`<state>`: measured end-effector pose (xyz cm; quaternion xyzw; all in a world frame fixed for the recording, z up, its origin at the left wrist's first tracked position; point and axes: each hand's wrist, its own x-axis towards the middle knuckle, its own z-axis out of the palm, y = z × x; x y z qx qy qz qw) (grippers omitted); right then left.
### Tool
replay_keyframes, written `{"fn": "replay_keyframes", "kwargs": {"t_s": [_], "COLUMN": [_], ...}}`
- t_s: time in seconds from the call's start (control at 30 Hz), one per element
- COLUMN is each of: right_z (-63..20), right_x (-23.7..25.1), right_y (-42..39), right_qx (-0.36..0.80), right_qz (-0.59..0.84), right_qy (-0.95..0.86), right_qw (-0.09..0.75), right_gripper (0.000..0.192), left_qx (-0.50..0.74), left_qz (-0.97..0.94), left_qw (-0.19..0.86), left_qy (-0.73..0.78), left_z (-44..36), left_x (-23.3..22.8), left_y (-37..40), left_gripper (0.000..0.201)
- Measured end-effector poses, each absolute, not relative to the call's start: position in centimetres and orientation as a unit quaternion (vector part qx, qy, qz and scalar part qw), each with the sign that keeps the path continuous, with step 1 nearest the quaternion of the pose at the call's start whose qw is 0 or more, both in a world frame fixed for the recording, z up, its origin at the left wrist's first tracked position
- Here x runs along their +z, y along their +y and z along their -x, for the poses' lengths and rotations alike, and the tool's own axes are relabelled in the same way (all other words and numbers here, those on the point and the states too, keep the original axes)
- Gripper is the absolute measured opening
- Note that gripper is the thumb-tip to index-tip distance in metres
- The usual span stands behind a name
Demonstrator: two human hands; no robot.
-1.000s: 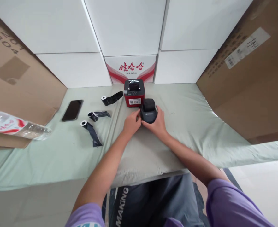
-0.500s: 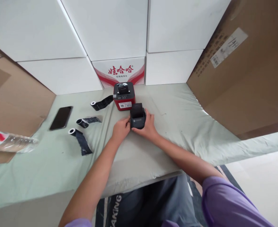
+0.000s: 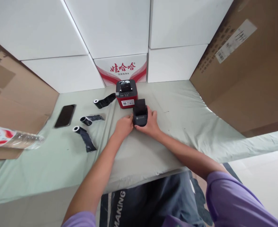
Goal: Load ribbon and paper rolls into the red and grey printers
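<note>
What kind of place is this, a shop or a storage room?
Probably a storage or packing room: stacked white boxes and large cardboard cartons wall in a cloth-covered table holding small label printers.

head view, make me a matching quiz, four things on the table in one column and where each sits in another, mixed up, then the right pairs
Things:
1. black printer
2. red printer
3. phone
4. water bottle

Places:
A. flat on the cloth, left of the black rolls
B. between both hands
C. on its side at the far left edge
D. against the red-and-white box at the back

Pairs: 1-B, 2-D, 3-A, 4-C
</note>
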<state>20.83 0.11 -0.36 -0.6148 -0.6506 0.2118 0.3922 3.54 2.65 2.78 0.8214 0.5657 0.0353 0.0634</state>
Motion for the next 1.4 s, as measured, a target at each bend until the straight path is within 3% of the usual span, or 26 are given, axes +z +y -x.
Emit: {"fn": "replay_keyframes", "kwargs": {"t_s": [0.23,0.53,0.63,0.83,1.1,1.4], "right_z": [-22.0,-24.3,-24.5,-24.3,-24.2,-23.3], "right_x": [-0.8,-1.3,-0.9,-0.2,0.0,0.8], "right_y": [0.7,2.8,2.7,2.5,3.4,4.5], "right_qx": [0.222,0.318,0.329,0.344,0.336,0.314], "right_qz": [0.596,0.564,0.562,0.554,0.553,0.592], "right_qy": [-0.644,-0.568,-0.559,-0.554,-0.561,-0.525], "right_qw": [0.425,0.508,0.513,0.517,0.516,0.524], "right_gripper": [0.123,0.054,0.04,0.042,0.032,0.06], "left_qx": [0.16,0.259,0.287,0.347,0.399,0.451], "left_qz": [-0.79,-0.744,-0.732,-0.681,-0.676,-0.695], "left_qw": [0.131,0.152,0.172,0.252,0.269,0.235], "left_qy": [0.577,0.597,0.593,0.594,0.558,0.509], "left_z": [-2.9,-2.7,-2.9,-2.8,-3.2,-3.2], "left_x": [1.6,0.8,0.8,0.4,-0.5,0.2], "left_y": [3.1,3.6,3.6,4.0,4.9,4.5], "left_gripper": [0.051,0.028,0.021,0.009,0.005,0.02]}}
